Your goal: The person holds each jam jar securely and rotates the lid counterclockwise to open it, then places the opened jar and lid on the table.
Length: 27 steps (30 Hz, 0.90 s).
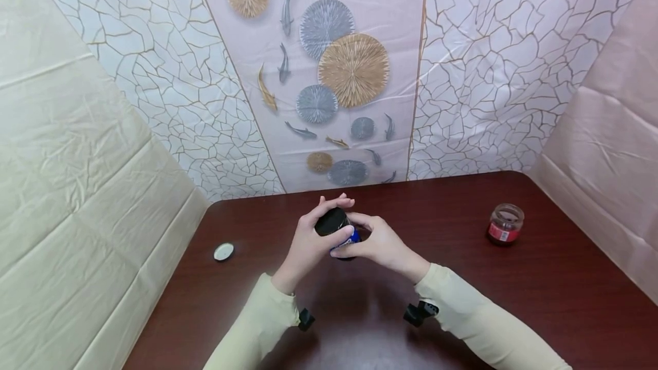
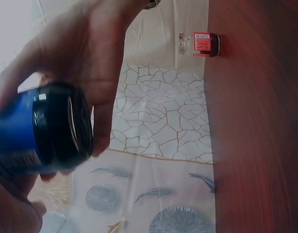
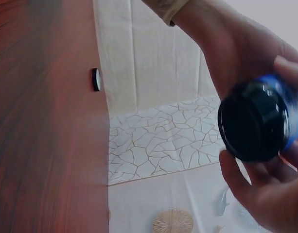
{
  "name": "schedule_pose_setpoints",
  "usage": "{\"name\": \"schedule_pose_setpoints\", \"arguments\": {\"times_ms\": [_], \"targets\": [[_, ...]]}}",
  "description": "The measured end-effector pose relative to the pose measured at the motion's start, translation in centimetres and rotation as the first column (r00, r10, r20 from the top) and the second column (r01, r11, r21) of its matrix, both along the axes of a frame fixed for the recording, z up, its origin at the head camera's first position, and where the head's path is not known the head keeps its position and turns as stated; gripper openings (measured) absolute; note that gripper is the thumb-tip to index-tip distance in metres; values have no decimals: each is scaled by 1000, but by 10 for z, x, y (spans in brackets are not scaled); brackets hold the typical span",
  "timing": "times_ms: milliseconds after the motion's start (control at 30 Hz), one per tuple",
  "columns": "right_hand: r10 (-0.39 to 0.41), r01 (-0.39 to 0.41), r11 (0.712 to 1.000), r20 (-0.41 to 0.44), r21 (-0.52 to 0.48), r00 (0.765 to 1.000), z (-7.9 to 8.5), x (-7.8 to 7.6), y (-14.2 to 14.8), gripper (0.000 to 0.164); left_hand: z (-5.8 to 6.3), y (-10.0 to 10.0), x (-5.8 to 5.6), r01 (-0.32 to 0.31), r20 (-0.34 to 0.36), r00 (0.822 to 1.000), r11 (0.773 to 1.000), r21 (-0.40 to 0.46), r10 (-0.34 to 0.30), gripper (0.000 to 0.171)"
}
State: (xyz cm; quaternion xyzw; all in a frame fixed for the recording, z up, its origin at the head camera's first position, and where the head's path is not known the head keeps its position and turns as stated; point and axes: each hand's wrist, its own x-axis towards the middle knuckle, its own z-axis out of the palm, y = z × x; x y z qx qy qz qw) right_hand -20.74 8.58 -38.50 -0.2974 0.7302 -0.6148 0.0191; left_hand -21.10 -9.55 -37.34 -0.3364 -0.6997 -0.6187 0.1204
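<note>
A jar [image 1: 352,237] with a blue label and a black lid [image 1: 330,221] is held tilted between both hands, raised over the table. My left hand [image 1: 311,236] grips the black-lidded end, its thumb reaching across to the label and some fingers extended past the lid. My right hand [image 1: 382,244] holds the lower, labelled part, thumb in front and fingers behind. Barcode lines show on the jar's label [image 2: 17,128] in the left wrist view. From the right wrist, one dark round end of the jar [image 3: 251,124] faces the camera.
An open glass jar [image 1: 505,224] with a red label and dark contents stands at the table's right. On the left lies a loose lid [image 1: 223,252], its pale inside facing up. The dark red wooden table [image 1: 437,210] meets patterned cloth [image 1: 354,130] at the back.
</note>
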Motion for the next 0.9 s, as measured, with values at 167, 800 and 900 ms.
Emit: {"name": "schedule_pose_setpoints", "arguments": {"times_ms": [167,800,900], "targets": [[-174,177,984,-99,21,980,-5,1,-8,58,6,9,4,-139,63,989,989,40,137,39],[283,-274,958,145,-78,948,4,-4,13,60,17,-16,3,266,-29,961,944,-195,-277,64],[380,-370,925,140,-88,914,4,-3,16,68,24,-19,7,357,-72,918,894,-271,-389,74]]}}
